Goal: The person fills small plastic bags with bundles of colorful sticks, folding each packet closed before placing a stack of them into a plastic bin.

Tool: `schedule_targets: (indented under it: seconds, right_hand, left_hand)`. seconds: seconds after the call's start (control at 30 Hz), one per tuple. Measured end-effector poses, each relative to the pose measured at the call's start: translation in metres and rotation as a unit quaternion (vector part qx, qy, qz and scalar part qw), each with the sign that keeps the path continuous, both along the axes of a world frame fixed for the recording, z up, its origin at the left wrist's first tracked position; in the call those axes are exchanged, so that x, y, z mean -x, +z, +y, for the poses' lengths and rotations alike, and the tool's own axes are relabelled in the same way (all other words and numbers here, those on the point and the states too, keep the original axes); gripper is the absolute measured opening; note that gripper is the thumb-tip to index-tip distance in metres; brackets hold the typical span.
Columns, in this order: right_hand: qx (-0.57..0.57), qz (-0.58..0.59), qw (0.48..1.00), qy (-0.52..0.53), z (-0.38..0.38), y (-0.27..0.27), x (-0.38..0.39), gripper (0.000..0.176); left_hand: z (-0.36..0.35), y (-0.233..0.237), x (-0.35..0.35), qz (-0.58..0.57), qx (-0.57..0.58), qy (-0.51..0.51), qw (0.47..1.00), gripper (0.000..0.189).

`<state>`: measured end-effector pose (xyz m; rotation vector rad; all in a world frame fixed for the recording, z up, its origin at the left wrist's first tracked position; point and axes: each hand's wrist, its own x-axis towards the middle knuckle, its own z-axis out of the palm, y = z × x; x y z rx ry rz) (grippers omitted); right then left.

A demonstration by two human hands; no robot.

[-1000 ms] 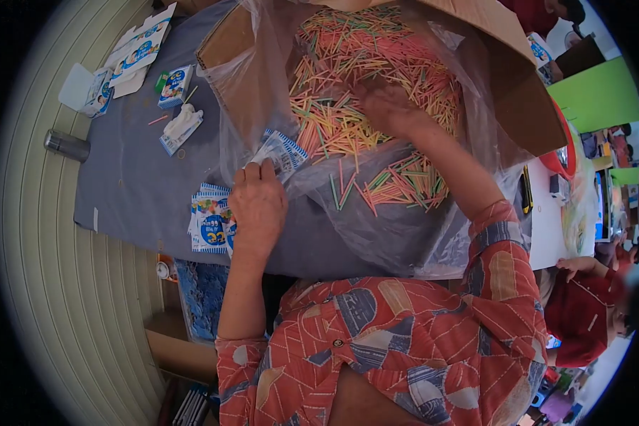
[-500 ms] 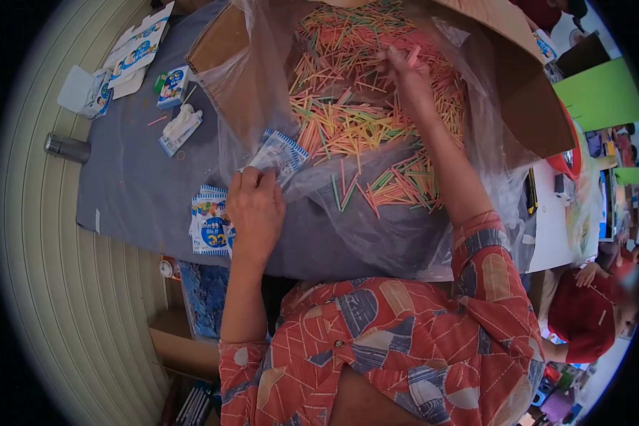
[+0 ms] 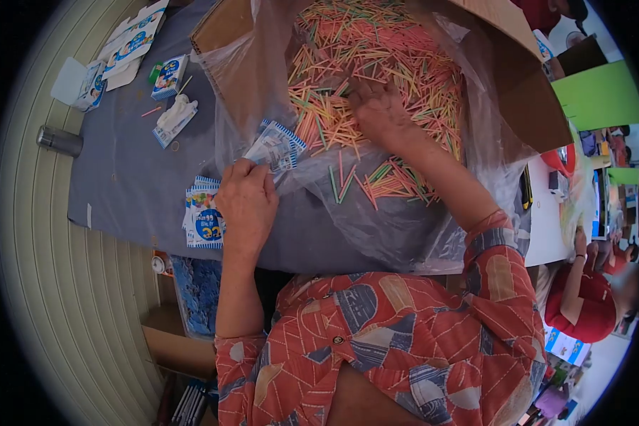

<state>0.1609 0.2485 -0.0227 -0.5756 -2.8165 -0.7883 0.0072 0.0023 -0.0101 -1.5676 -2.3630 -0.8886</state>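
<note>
My left hand [image 3: 247, 202] is closed on the lower end of a clear packet [image 3: 275, 148] with blue-and-white striped edges. My right hand [image 3: 380, 117] reaches palm down into a large heap of thin coloured sticks [image 3: 405, 46], pink, yellow, orange and green. Its fingers are bent and look apart, with the tips partly hidden among the sticks; no stick shows in its grasp. Beside my left wrist lies a small stack of printed blue-and-white packets [image 3: 204, 216], partly covered by the hand.
The sticks lie on a clear plastic liner [image 3: 376, 220] spilling out of a cardboard box [image 3: 525, 106]. On the grey-covered table [image 3: 142, 177] are a small printed box [image 3: 169, 77], a white crumpled item [image 3: 176, 121] and a metal flask [image 3: 60, 140]. A person in red [image 3: 582, 305] is at right.
My right hand has come down toward me, from the far part of the heap to its middle; the pink sticks at its fingers no longer show. My left hand keeps its packet.
</note>
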Motion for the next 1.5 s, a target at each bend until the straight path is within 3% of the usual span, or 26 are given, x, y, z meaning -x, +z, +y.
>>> schedule_targets:
  seconds: [0.03, 0.1, 0.13, 0.2, 0.23, 0.27, 0.3, 0.33, 0.4, 0.43, 0.47, 0.53, 0.57, 0.63, 0.77, 0.83, 0.87, 0.93, 0.97, 1.03, 1.13, 1.2, 1.27, 1.3, 1.37, 1.5]
  right_hand:
    - [0.001, 0.001, 1.000, 0.005, -0.002, 0.002, 0.003, 0.038]
    - [0.168, 0.064, 0.984, 0.004, -0.003, 0.010, 0.006, 0.038]
    - [0.168, 0.064, 0.984, 0.008, 0.000, 0.011, 0.005, 0.038]
    - [0.354, 0.178, 0.918, 0.033, 0.010, 0.011, -0.003, 0.028]
    - [0.354, 0.176, 0.918, 0.035, 0.015, 0.007, -0.007, 0.028]
    - [0.538, 0.296, 0.789, 0.019, 0.021, 0.002, -0.012, 0.024]
    - [0.685, 0.399, 0.610, 0.000, 0.023, 0.003, -0.014, 0.019]
    - [0.682, 0.402, 0.611, -0.003, 0.026, 0.004, -0.017, 0.019]
    - [0.808, 0.482, 0.324, 0.096, 0.030, 0.011, -0.021, 0.015]
    - [0.809, 0.522, 0.258, 0.078, 0.021, 0.021, -0.018, 0.012]
    - [0.809, 0.522, 0.259, 0.078, 0.025, 0.020, -0.021, 0.012]
    - [0.863, 0.454, 0.190, 0.115, 0.030, 0.016, -0.023, 0.014]
    - [0.864, 0.453, 0.186, 0.115, 0.030, 0.012, -0.021, 0.014]
    - [0.827, 0.475, 0.301, 0.009, 0.024, 0.013, -0.015, 0.015]
    - [0.822, 0.486, 0.283, 0.088, 0.046, 0.017, -0.004, 0.014]
    - [0.753, 0.533, 0.358, 0.142, 0.049, 0.021, 0.007, 0.016]
    - [0.753, 0.533, 0.359, 0.141, 0.051, 0.018, 0.009, 0.016]
    - [0.678, 0.508, 0.532, 0.014, 0.054, 0.007, 0.010, 0.019]
    - [0.677, 0.507, 0.533, 0.016, 0.056, 0.002, 0.011, 0.019]
    - [0.655, 0.481, 0.583, -0.014, 0.057, -0.009, 0.015, 0.019]
    - [0.682, 0.471, 0.560, 0.021, 0.068, -0.022, 0.012, 0.018]
    - [0.687, 0.470, 0.553, 0.023, 0.076, -0.021, 0.011, 0.019]
    - [0.749, 0.548, 0.344, 0.145, 0.083, -0.022, 0.013, 0.024]
    - [0.750, 0.546, 0.344, 0.146, 0.076, -0.013, 0.013, 0.024]
    - [0.810, 0.473, 0.281, 0.203, 0.043, 0.024, 0.010, 0.030]
    - [0.822, 0.412, 0.277, 0.279, -0.015, 0.064, 0.019, 0.035]
  left_hand:
    - [-0.002, 0.000, 0.000, 0.001, 0.001, 0.005, 1.000, 0.010]
    - [-0.002, 0.003, 0.000, -0.011, 0.016, 0.011, 1.000, 0.013]
    - [-0.002, 0.004, 0.001, -0.011, 0.016, 0.015, 1.000, 0.013]
    - [-0.002, 0.004, 0.001, -0.016, -0.008, 0.008, 1.000, 0.015]
    - [-0.003, 0.004, 0.002, -0.017, -0.008, 0.010, 1.000, 0.015]
    - [-0.004, 0.005, 0.003, -0.023, 0.001, 0.008, 1.000, 0.015]
    - [-0.003, 0.005, 0.003, -0.029, 0.010, 0.003, 1.000, 0.016]
    - [-0.002, 0.005, 0.003, -0.030, 0.009, -0.003, 1.000, 0.016]
    - [-0.001, 0.006, 0.003, -0.019, 0.010, -0.002, 1.000, 0.016]
    - [0.001, 0.007, 0.002, -0.020, 0.009, -0.005, 1.000, 0.016]
    - [0.001, 0.008, 0.001, -0.012, 0.020, -0.004, 1.000, 0.016]
    - [0.000, 0.010, 0.001, -0.003, 0.035, 0.003, 0.999, 0.016]
    - [0.000, 0.010, 0.001, 0.001, 0.043, -0.001, 0.999, 0.015]
    - [0.000, 0.010, 0.001, 0.006, 0.053, -0.007, 0.999, 0.013]
    - [-0.001, 0.005, 0.005, -0.049, 0.014, -0.010, 0.999, 0.010]
    - [-0.001, 0.002, 0.007, -0.076, -0.005, -0.011, 0.997, 0.009]
    - [-0.002, 0.001, 0.006, -0.104, -0.024, 0.000, 0.994, 0.011]
    - [-0.003, -0.002, 0.005, -0.131, -0.046, 0.010, 0.990, 0.012]
    - [-0.004, -0.004, 0.005, -0.121, -0.053, 0.009, 0.991, 0.013]
    - [-0.006, -0.003, 0.006, -0.111, -0.059, 0.017, 0.992, 0.014]
    - [-0.009, -0.003, 0.006, -0.125, -0.057, 0.005, 0.991, 0.015]
    - [-0.009, -0.003, 0.009, -0.237, -0.101, -0.016, 0.966, 0.015]
    - [-0.006, 0.004, 0.004, -0.270, -0.137, -0.045, 0.952, 0.015]
    - [-0.003, 0.008, -0.001, -0.302, -0.174, -0.070, 0.935, 0.015]
    - [0.008, 0.010, -0.009, -0.321, -0.182, -0.096, 0.924, 0.015]
    - [0.035, 0.007, -0.024, -0.421, -0.204, -0.120, 0.876, 0.016]
